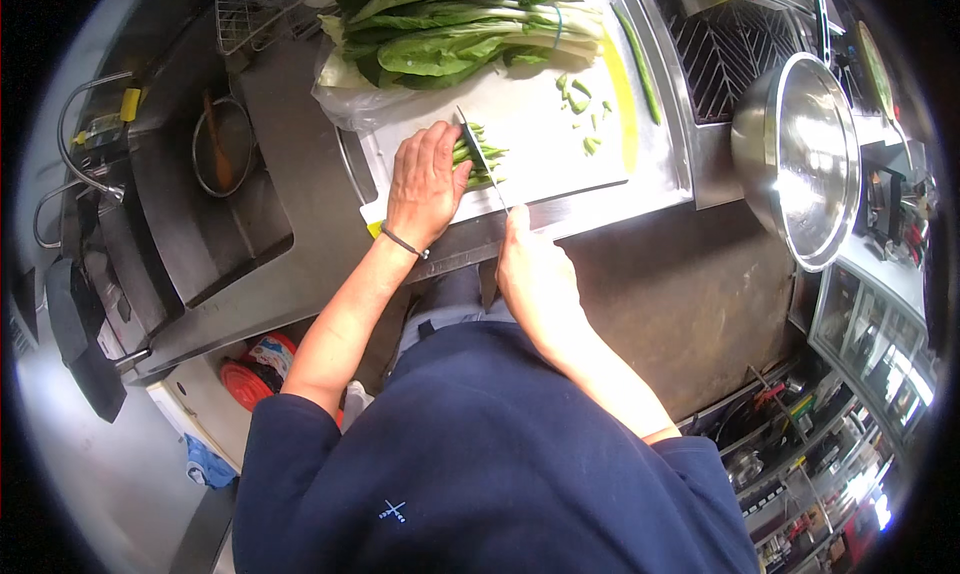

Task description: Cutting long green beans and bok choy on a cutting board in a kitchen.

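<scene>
My left hand [426, 175] presses a small bundle of slender green pods [491, 152], beans or chillies, down on a white cutting board [540, 158]. Most of the bundle is hidden under that hand. In my right hand [536, 274] is a kitchen knife [484, 155], gripped by its handle. Its blade lies across the pods, just beside my left fingertips. Cut green pieces [579, 101] are scattered on the board's right part. Beyond the hands, leafy greens [457, 41] with pale stalks lie bundled with blue bands, partly over a clear plastic bag [352, 105].
A single long green pod [637, 68] rests on the steel counter right of the board. Farther right stands a large steel bowl [814, 161] beside a dark slatted grate [735, 56]. To the left, a sink [255, 233] contains a round vessel [236, 146] with a wooden utensil [217, 146].
</scene>
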`<state>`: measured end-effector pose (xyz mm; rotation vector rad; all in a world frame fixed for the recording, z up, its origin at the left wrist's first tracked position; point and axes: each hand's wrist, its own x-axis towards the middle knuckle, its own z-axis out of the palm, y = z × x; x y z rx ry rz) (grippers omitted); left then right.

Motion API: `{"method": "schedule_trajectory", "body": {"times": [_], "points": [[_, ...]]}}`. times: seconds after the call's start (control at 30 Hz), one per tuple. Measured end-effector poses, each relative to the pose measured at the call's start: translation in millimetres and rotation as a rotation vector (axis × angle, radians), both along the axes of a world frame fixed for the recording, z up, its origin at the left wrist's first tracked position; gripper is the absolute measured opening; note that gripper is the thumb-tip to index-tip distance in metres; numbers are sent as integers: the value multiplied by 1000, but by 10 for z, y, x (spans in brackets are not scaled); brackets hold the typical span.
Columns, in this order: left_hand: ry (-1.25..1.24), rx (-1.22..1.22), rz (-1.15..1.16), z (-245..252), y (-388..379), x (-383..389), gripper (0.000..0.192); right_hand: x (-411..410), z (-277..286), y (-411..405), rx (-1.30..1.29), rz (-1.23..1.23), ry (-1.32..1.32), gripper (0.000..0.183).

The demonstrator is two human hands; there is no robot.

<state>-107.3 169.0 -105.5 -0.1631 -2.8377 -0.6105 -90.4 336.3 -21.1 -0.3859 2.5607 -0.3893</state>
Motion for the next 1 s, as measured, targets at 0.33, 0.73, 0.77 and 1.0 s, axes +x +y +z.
{"method": "schedule_trajectory", "body": {"times": [0.33, 0.73, 0.77, 1.0], "points": [[-33, -33, 34, 9, 18, 1, 45, -43, -138, -87, -60, -32, 40, 34], [20, -62, 68, 20, 44, -3, 44, -113, -449, -186, -180, -120, 59, 33], [18, -61, 70, 37, 48, 5, 44, -99, -489, -155, -217, -108, 109, 30], [22, -67, 87, 17, 52, 42, 46, 54, -540, -29, -230, -131, 8, 24]]}}
